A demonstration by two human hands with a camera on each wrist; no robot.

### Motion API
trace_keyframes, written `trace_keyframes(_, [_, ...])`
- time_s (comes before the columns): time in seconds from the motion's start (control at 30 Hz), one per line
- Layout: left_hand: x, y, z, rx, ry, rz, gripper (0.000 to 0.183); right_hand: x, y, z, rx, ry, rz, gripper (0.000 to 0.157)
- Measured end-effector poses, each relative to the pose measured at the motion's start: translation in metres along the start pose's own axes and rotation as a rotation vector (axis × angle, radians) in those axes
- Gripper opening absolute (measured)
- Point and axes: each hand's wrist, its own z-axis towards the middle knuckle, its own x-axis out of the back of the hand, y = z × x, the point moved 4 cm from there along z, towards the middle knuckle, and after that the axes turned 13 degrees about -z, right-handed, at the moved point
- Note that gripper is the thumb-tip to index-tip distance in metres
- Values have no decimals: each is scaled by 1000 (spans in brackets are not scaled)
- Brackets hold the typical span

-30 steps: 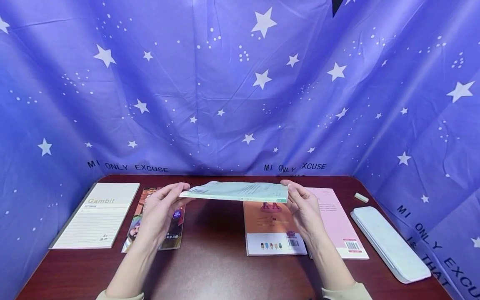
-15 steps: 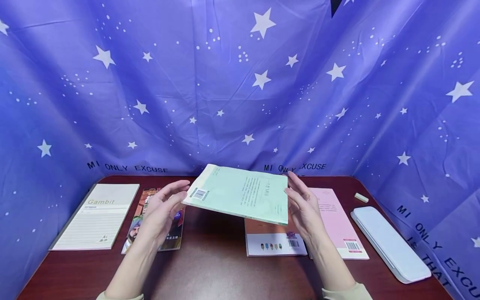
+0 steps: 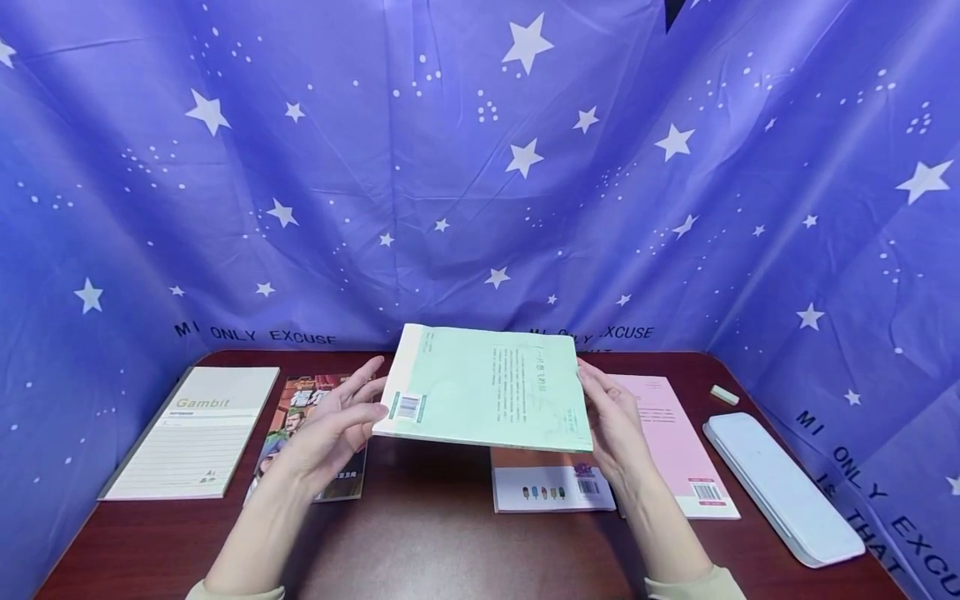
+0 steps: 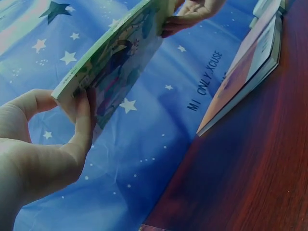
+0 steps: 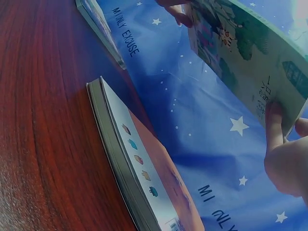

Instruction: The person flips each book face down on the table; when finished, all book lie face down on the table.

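Note:
A pale green paperback book [image 3: 480, 387] hangs above the middle of the table, tilted, its back cover with barcode facing up in the head view. My left hand [image 3: 337, 429] holds its left edge near the barcode corner. In the left wrist view, a finger of the left hand [image 4: 45, 149] lies against the illustrated underside and another digit touches the edge. My right hand [image 3: 618, 417] grips the right edge. A finger of the right hand [image 5: 286, 163] presses the illustrated cover from below in the right wrist view. Some fingers are hidden behind the book.
A Gambit notepad [image 3: 187, 433] and a comic-style book [image 3: 348, 492] lie at left. An orange-and-white book [image 3: 551, 490] and a pink book [image 3: 678, 433] lie at right. Beyond them are a pale pencil case [image 3: 783, 487] and a small eraser [image 3: 724, 394]. A starry curtain [image 3: 480, 167] surrounds the dark table [image 3: 427, 533].
The green book has tipped from nearly edge-on to showing its whole back cover, then swung level with its right side rising. The left-hand fingers have spread and shifted. The other books stay put.

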Motion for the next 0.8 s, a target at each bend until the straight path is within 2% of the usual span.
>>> trace_keyframes(0.1, [1,0,1,-11,21,27,90,-3,0,-1,-9,-65,-15,39])
trace_keyframes(0.33, [6,1,2,-11,104,102,83,-12,3,-7,-109,-369,-113,72])
trace_keyframes(0.47, [8,3,2,9,178,156,75,-18,6,-9,-108,-540,-108,98])
trace_keyframes(0.53, [10,2,2,25,215,186,70,-21,8,-10,-100,-603,-104,107])
trace_keyframes(0.67, [13,1,2,38,265,233,63,-23,11,-12,-92,-663,-118,113])
trace_keyframes(0.8, [16,2,2,17,297,261,60,-25,11,-11,-81,-665,-141,108])
